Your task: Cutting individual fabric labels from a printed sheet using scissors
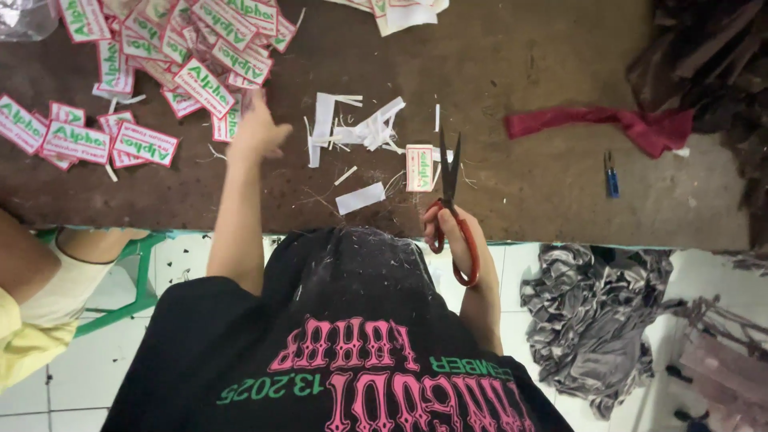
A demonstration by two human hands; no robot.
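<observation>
Reaching left hand toward labels, seemingly open; right hand gripping scissors

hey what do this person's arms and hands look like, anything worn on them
Both arms are bare from above the elbow down. The left hand and right hand wear no gloves, and no rings or watch show. A black shirt with pink and green print covers the torso.

A worn brown surface with a teal edge; below it, white tiled floor — green stool legs left, crumpled grey cloth right.
</observation>
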